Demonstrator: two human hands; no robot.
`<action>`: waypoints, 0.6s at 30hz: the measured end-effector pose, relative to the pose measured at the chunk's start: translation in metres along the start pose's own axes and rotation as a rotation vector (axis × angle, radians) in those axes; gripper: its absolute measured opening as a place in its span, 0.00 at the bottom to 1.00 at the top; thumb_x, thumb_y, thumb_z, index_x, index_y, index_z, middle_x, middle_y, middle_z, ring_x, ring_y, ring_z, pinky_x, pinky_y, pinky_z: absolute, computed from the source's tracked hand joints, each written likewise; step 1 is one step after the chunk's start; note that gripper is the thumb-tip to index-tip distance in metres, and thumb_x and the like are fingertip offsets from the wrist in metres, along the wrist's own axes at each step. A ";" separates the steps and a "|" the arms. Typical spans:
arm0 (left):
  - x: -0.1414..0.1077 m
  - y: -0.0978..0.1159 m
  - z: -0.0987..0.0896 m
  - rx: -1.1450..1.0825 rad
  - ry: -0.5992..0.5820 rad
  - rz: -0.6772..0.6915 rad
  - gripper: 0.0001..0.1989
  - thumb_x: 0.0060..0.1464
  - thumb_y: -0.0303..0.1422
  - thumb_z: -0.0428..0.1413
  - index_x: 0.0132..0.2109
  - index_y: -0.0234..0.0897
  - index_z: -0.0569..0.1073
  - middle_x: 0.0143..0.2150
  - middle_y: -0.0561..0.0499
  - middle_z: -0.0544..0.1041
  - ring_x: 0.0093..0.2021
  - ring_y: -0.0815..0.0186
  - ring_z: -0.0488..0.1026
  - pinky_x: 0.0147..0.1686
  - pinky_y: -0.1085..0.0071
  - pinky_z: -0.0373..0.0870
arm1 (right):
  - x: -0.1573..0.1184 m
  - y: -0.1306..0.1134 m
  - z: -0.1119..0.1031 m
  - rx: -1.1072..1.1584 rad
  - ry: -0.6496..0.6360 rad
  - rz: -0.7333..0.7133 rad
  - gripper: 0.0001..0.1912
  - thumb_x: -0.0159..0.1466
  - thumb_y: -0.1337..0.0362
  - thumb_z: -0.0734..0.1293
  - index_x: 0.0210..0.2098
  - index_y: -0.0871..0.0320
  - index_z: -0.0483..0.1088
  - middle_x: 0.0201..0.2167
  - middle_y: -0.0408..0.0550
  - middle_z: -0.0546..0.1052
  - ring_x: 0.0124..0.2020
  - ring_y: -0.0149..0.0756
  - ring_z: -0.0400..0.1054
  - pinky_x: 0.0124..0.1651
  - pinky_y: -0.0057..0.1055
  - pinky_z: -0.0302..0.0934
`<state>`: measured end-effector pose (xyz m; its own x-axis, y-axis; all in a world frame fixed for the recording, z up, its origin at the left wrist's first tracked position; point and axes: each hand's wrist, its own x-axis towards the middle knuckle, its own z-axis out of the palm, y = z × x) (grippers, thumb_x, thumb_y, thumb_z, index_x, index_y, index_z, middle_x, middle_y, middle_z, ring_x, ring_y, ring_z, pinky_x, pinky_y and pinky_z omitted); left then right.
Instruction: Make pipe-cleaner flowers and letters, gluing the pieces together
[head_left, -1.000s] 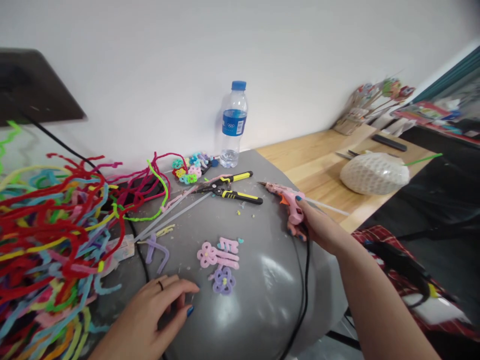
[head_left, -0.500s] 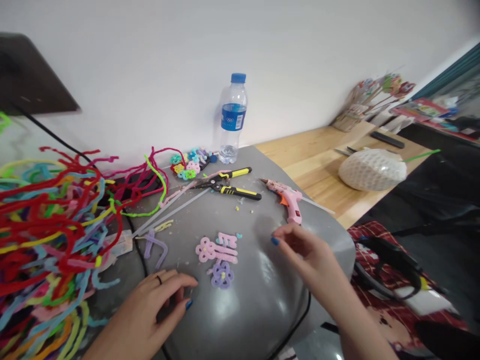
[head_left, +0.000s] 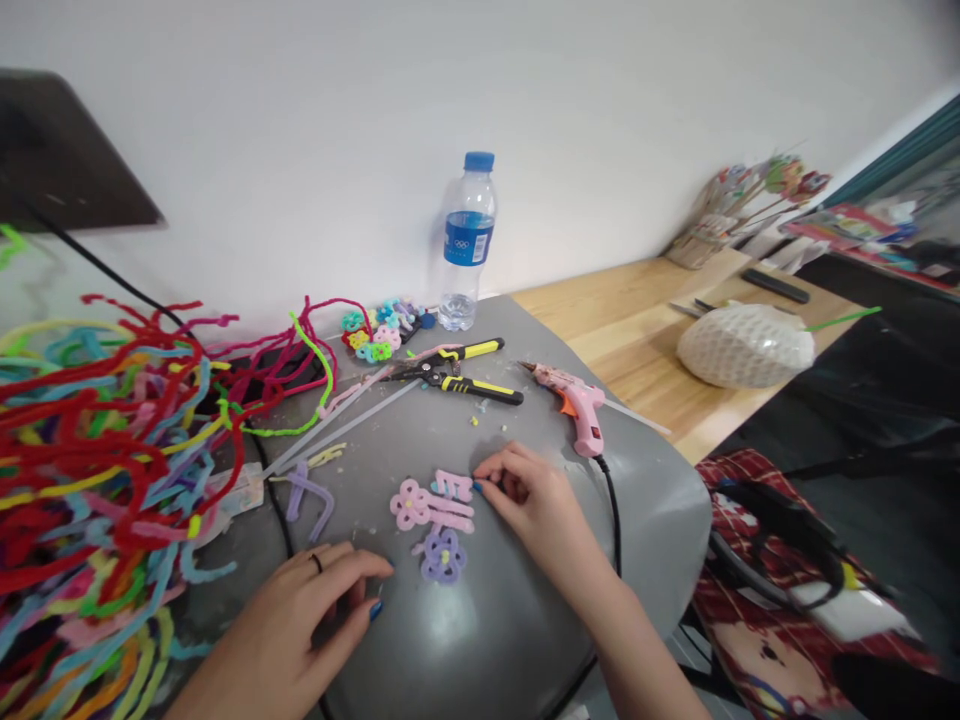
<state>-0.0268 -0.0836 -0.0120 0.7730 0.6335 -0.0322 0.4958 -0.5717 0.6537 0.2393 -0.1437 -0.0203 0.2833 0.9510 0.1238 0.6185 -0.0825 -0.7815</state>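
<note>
Over grey table (head_left: 450, 645), with left hand (head_left: 319, 600) loosely parted, right hand (head_left: 532, 500) pinched beside pink piece (head_left: 463, 484), unclear on what; could skew it by brushing.

White wall (head_left: 630, 130) from 10 to 2 o'clock, bearing a dark rectangular panel (head_left: 60, 150) at 10. Glossy grey tabletop (head_left: 525, 635), centre to 6 o'clock, showing a soft light reflection (head_left: 450, 628). Pale wood-grain tabletop (head_left: 637, 335) at 3; red plaid cloth (head_left: 727, 590), lower, at 4; teal strip (head_left: 904, 152) at 2.
</note>
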 end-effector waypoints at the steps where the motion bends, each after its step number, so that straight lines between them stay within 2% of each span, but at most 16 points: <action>1: 0.000 -0.001 0.000 0.002 -0.003 0.000 0.12 0.58 0.29 0.52 0.45 0.47 0.77 0.36 0.53 0.80 0.35 0.67 0.78 0.37 0.77 0.74 | 0.000 0.000 0.000 0.003 0.007 0.006 0.07 0.60 0.72 0.66 0.30 0.57 0.74 0.26 0.42 0.68 0.24 0.30 0.61 0.27 0.26 0.57; 6: -0.003 -0.007 0.004 -0.001 0.012 0.000 0.11 0.59 0.31 0.53 0.46 0.49 0.77 0.39 0.55 0.81 0.37 0.68 0.79 0.37 0.80 0.74 | -0.003 0.000 -0.003 0.127 0.069 0.089 0.05 0.60 0.68 0.66 0.29 0.57 0.73 0.30 0.46 0.72 0.24 0.31 0.64 0.27 0.27 0.58; 10: -0.003 -0.006 0.003 0.002 0.035 0.000 0.11 0.58 0.31 0.54 0.45 0.50 0.77 0.38 0.56 0.81 0.36 0.68 0.80 0.37 0.80 0.75 | -0.006 0.005 -0.007 0.339 0.068 0.245 0.05 0.59 0.62 0.67 0.31 0.57 0.72 0.23 0.44 0.72 0.22 0.32 0.66 0.26 0.28 0.60; 12: -0.002 -0.005 0.002 -0.004 0.036 0.006 0.11 0.57 0.31 0.54 0.45 0.49 0.77 0.36 0.56 0.81 0.35 0.69 0.80 0.36 0.81 0.75 | -0.008 0.007 -0.009 0.420 0.061 0.297 0.08 0.57 0.59 0.69 0.31 0.58 0.74 0.24 0.45 0.74 0.22 0.33 0.67 0.27 0.29 0.62; 18: -0.002 -0.005 0.003 -0.013 0.028 -0.013 0.11 0.58 0.30 0.54 0.45 0.48 0.77 0.38 0.55 0.81 0.36 0.68 0.79 0.37 0.80 0.74 | -0.010 0.006 -0.014 0.504 0.075 0.314 0.10 0.55 0.58 0.71 0.33 0.57 0.79 0.29 0.49 0.80 0.28 0.36 0.72 0.34 0.33 0.68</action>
<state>-0.0296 -0.0834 -0.0176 0.7553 0.6551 -0.0195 0.5002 -0.5571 0.6630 0.2504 -0.1584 -0.0176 0.4589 0.8787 -0.1312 0.0776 -0.1868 -0.9793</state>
